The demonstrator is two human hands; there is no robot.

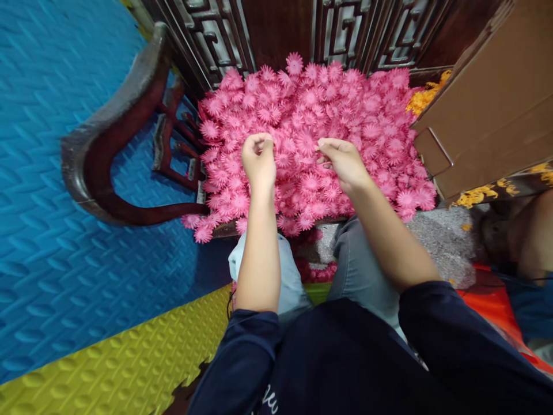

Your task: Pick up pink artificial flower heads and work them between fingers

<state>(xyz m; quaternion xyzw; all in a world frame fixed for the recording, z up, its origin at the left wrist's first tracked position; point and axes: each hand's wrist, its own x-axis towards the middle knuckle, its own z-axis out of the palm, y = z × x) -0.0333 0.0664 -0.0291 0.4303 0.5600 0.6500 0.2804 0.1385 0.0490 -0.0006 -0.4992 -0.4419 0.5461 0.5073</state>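
Observation:
A thick heap of pink artificial flowers (371,109) spreads before me, with many narrow petals on each head. Over the left-centre of the heap, my left hand (260,158) is closed in a pinch, thumb against the fingers; what lies between the tips, if anything, is too small to make out. My right hand (344,163) is also closed in a pinch, a short way to the right. At its fingertips is a pink flower (306,143) that looks larger than those around it, its petals reaching the thumb and forefinger.
Carved dark wood panels (280,34) stand behind the heap. A curved wooden armrest (103,150) borders it on the left, a brown cardboard box (488,98) on the right. Orange flowers (475,196) lie by the box. Blue matting (38,230) covers the left floor; another person's limb (538,236) shows far right.

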